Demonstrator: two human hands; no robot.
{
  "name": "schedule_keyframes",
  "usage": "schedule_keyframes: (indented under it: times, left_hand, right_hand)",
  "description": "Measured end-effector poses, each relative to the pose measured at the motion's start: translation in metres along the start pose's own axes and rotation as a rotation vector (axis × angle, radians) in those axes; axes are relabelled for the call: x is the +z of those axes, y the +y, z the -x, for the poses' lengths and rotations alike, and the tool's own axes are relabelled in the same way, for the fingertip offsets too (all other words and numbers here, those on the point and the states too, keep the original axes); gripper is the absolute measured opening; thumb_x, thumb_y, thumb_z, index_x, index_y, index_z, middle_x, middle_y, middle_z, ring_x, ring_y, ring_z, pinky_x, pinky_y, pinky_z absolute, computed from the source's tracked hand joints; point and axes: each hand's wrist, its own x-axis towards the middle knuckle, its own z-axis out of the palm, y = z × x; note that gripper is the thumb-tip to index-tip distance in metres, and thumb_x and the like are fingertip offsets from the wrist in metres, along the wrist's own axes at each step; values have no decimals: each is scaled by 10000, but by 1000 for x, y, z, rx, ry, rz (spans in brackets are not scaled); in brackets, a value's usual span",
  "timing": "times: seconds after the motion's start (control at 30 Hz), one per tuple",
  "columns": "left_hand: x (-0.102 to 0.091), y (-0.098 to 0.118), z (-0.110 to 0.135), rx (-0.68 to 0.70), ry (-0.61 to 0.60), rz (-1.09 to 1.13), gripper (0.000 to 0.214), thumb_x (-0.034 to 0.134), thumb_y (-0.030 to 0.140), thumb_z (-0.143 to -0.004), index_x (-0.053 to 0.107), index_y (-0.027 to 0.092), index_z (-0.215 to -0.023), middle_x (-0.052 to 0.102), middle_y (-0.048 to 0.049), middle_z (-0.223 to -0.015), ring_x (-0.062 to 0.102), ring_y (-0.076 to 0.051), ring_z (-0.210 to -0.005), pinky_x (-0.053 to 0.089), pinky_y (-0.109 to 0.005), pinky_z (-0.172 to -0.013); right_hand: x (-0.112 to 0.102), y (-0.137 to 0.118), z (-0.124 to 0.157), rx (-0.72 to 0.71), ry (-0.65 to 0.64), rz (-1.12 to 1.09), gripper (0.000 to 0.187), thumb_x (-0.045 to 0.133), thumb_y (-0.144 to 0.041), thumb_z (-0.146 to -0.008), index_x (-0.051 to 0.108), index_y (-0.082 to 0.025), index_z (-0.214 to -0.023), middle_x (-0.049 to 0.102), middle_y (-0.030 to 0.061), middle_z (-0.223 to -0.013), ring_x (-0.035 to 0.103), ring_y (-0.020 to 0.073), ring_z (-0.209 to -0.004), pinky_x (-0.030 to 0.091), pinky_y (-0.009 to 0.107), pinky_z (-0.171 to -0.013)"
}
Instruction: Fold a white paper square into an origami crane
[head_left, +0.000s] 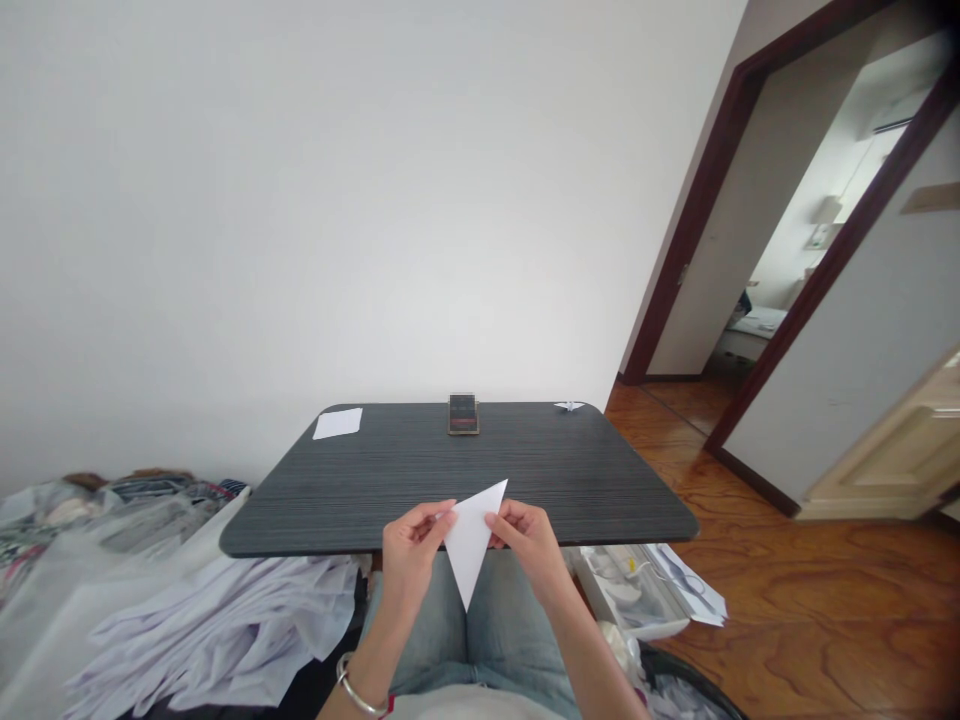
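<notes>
Two hands pinching one pointed paper; one sheet on table.

Room over table between folded paper and phone; wall blocks way behind. Low obstacles at far corners: paper sheet left, paper bird right.

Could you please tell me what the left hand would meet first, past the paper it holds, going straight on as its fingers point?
Most likely the right hand, which grips the other side of the same paper, though exact depth is hard to judge from this view.
</notes>
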Motion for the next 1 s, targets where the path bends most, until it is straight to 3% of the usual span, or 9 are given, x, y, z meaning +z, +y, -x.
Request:
schedule_keyframes:
  times: [0.27, 0.43, 0.57, 0.7, 0.8, 0.87, 1.0]
  left_hand:
    - [-1, 6, -3, -1, -9, 13, 226, 729, 284, -601, 713, 124, -760, 634, -7, -566, 522, -101, -488, 398, -192, -463]
    - [-2, 6, -8, 0, -70, 11, 254, 728, 271, -608, 696, 120, -809, 505, 55, -497, 463, -65, -457, 353, -164, -443]
    - [1, 4, -10, -19, -149, 5, 430, 720, 289, -632, 626, 119, -1015, 494, 72, -510, 495, -74, -459, 370, -166, -449]
    - [6, 0, -6, -133, -270, 66, 616, 730, 296, -624, 496, 126, -1167, 685, -43, -743, 649, -177, -676, 491, -252, -616]
    - [6, -4, -4, -155, -290, 79, 612, 723, 288, -632, 472, 135, -1168, 708, -93, -876, 662, -202, -786, 502, -276, -695]
    - [5, -5, -6, -139, -274, 54, 588, 718, 285, -634, 480, 132, -1150, 707, -80, -853, 661, -192, -775, 501, -265, -692]
    - [0, -3, -13, -63, -234, -28, 535, 683, 320, -658, 513, 131, -1130, 629, 11, -661, 617, -156, -629, 496, -228, -538]
  right_hand:
    - [0, 8, 4, 70, -141, 75, 313, 702, -444, -641, 645, -137, -617, 636, 18, -524, 554, 126, -474, 440, 241, -515]
    - [0, 5, -2, 35, -20, 35, 331, 703, -455, -623, 645, -129, -634, 560, -23, -439, 463, 84, -379, 369, 204, -412]
    - [1, 4, -5, 19, 53, 2, 339, 712, -458, -611, 629, -129, -628, 534, -30, -424, 432, 78, -357, 358, 204, -383]
    - [2, 6, -5, -17, 173, -26, 353, 713, -465, -612, 643, -126, -682, 577, -4, -472, 475, 103, -392, 413, 232, -407]
    - [-1, 7, -7, -33, 196, -16, 335, 712, -453, -621, 640, -130, -671, 599, 10, -494, 499, 112, -417, 422, 233, -420]
    - [-7, 7, -8, -45, 202, 4, 316, 698, -447, -642, 624, -141, -623, 576, -3, -454, 489, 103, -407, 403, 216, -412]
    - [-22, 5, -12, -39, 176, 99, 311, 675, -441, -660, 604, -156, -557, 567, -10, -438, 475, 87, -390, 376, 194, -396]
